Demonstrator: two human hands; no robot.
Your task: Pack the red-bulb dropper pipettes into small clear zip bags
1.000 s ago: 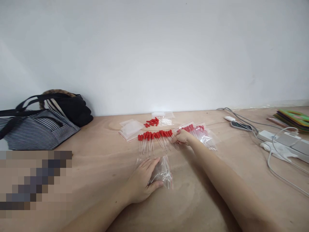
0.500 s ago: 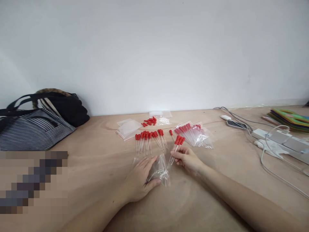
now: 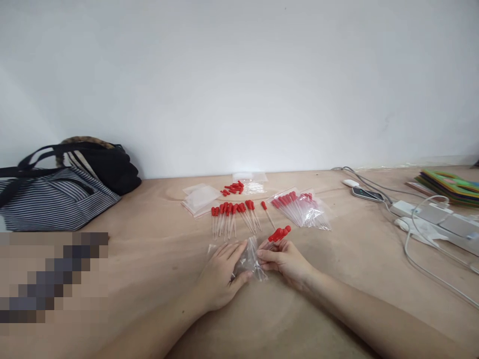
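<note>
Head view: the left hand (image 3: pixel 224 274) is resting, fingers spread, on a clear bag (image 3: pixel 255 264), well short of the tabletop's (image 3: pixel 149 219) far edge. Just beside it, the right hand (image 3: pixel 288 262) is grasping a bunch of red-bulbed droppers (image 3: pixel 277 235), lower ends pointing toward the bag's right side; whether inside, cannot tell. Beyond the hands, a row of droppers (image 3: pixel 228 209) is lying spread, a single dropper (image 3: pixel 264 206) apart at right. Filled bags (image 3: pixel 292 202) are lying farther right, flat bags (image 3: pixel 202 198) left. Nearer the far edge, loose red bulbs (image 3: pixel 235 188) are lying beside thin clear tubes (image 3: pixel 256 187).
</note>
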